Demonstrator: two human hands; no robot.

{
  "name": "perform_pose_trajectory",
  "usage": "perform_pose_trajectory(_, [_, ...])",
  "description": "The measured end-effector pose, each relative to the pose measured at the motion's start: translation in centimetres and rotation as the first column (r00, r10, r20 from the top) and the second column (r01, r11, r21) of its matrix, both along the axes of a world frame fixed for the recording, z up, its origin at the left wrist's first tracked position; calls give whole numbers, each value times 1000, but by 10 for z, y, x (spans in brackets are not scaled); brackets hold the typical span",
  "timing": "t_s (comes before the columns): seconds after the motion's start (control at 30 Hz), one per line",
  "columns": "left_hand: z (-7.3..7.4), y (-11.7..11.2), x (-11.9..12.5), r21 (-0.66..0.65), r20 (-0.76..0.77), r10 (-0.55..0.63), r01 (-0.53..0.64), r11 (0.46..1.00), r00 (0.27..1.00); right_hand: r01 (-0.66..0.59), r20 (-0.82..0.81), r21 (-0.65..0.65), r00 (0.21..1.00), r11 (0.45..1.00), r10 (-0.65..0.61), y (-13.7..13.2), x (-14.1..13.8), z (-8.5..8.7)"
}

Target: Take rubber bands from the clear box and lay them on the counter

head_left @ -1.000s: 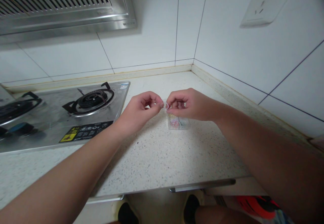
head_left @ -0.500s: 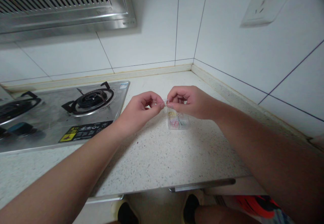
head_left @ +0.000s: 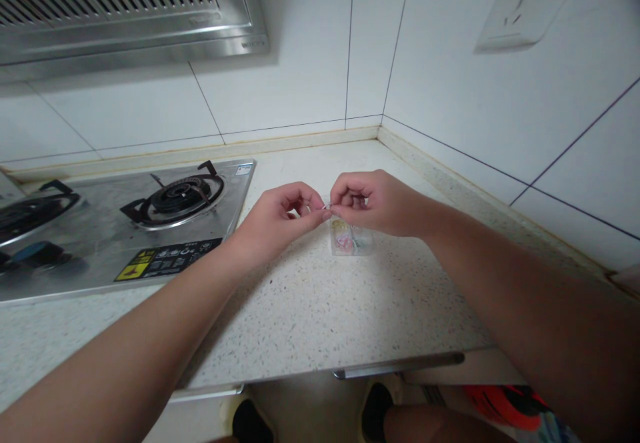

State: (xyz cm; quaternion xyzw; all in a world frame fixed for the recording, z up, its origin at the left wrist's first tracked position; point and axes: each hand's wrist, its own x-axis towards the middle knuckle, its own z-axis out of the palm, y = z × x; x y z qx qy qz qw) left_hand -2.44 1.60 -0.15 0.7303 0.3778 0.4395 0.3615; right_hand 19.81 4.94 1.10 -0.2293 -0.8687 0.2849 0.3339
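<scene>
Both hands meet above the counter, fingertips almost touching. My left hand [head_left: 287, 215] pinches one side of a small, thin whitish loop [head_left: 327, 207] between thumb and forefinger. On the other side, my right hand [head_left: 377, 201] pinches the same loop, its remaining fingers curled in. The loop is too small to tell exactly what it is. Below the right hand lies a small clear plastic box [head_left: 349, 251] with compartments. Small yellow, pink and green pieces show inside it, and the hand hides its far part.
To the left a steel gas stove [head_left: 180, 193] is set into the speckled counter [head_left: 310, 316]. A range hood [head_left: 225, 36] hangs above it. White tiled walls meet in the corner behind, with a socket [head_left: 517, 9] on the right. A drawer handle [head_left: 400, 367] runs below the counter's front edge.
The loop between my fingertips looked rounder before and is now narrower, less visible. My hands have come slightly closer together. The box stays in place.
</scene>
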Motion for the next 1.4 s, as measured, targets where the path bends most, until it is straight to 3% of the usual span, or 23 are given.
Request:
perform_pose_trajectory(0.73, [6, -4, 0, -35, 90, -19, 23, 999, 996, -37, -75, 28, 996, 999, 39, 0, 0, 1])
perform_pose_trajectory(1.4, [8, -5, 2, 6, 80, -4, 3, 1000, 997, -37, -74, 31, 996, 999, 39, -2, -1, 2])
